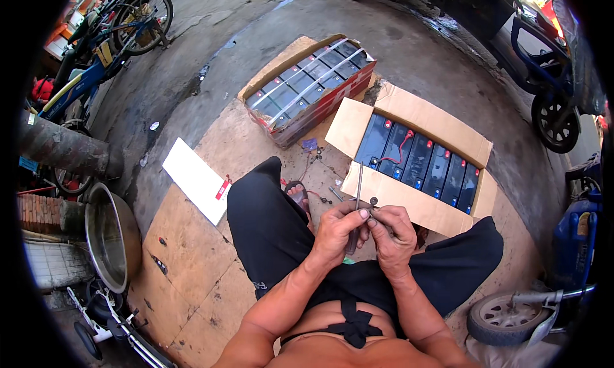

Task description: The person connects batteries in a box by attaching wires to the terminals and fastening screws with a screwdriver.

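My hands meet above my lap. My left hand [339, 230] is closed around a screwdriver [360, 184], its thin shaft pointing up and its dark handle partly hidden under the fingers. My right hand [394, 240] pinches at the left fingertips, and a small dark round piece [373, 202] shows at its fingers; the rest of it is hidden. Just beyond stands an open cardboard box [441, 115] holding several dark batteries [419, 160] with red and blue terminals. A red wire [401, 152] runs between terminals on them.
A second box [307, 122] of strapped batteries stands further off. A white board [192, 179] lies left, near small loose parts [313, 147] on the brown floor covering. A metal basin [112, 240] leans at far left. A loose wheel [508, 317] and blue jug [572, 243] are at right.
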`<action>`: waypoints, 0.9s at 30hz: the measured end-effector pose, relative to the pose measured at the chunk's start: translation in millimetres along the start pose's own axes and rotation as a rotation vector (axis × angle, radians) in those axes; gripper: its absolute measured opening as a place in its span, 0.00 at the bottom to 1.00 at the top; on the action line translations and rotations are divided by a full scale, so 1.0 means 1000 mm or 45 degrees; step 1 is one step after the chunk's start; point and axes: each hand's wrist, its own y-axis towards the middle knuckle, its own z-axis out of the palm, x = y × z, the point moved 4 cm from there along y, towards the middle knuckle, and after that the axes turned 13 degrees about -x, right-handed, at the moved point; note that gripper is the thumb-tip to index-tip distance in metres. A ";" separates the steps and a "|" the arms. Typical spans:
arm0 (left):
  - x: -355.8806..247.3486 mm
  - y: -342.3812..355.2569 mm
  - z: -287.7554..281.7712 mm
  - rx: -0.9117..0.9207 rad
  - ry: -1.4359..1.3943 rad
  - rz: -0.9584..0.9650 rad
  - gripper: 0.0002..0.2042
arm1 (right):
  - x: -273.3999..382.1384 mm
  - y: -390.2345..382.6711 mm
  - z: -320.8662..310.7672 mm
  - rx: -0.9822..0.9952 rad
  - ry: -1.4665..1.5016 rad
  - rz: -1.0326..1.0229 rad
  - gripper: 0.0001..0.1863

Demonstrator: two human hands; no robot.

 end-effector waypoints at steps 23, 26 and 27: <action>0.021 0.005 -0.013 -0.158 0.523 0.404 0.14 | -0.046 -0.010 0.006 0.091 0.550 0.926 0.05; 0.021 0.009 -0.010 -0.150 0.569 0.387 0.17 | -0.052 -0.005 0.010 0.026 0.759 0.950 0.03; 0.017 0.012 -0.010 -0.148 0.578 0.408 0.17 | -0.053 -0.001 0.013 0.033 0.776 0.936 0.03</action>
